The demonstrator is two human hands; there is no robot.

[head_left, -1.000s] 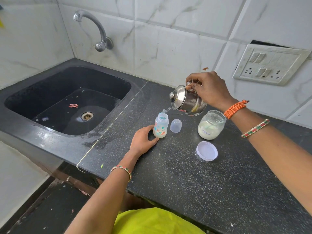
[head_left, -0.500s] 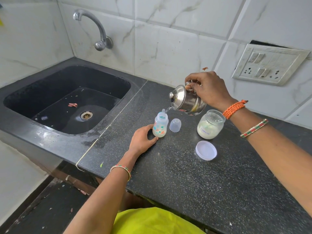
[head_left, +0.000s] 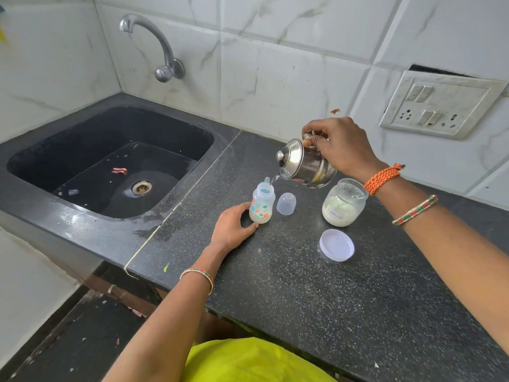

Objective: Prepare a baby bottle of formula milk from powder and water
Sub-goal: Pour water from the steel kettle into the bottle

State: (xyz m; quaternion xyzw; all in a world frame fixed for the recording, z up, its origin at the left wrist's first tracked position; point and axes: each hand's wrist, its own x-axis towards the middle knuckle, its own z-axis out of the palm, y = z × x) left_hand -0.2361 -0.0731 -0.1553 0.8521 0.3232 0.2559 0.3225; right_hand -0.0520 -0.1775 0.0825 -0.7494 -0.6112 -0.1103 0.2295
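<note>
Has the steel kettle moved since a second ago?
No. The steel kettle stays tilted over the baby bottle, just left of the formula jar, as before.

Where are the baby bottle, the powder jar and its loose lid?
baby bottle (head_left: 261,206): head view, patterned body.
powder jar (head_left: 341,206): head view, glass side.
lid (head_left: 336,244): head view, its centre.

The bottle (head_left: 262,205) is milky white with orange and teal prints. The kettle (head_left: 305,164) is shiny silver. The bench (head_left: 303,285) is speckled black.
</note>
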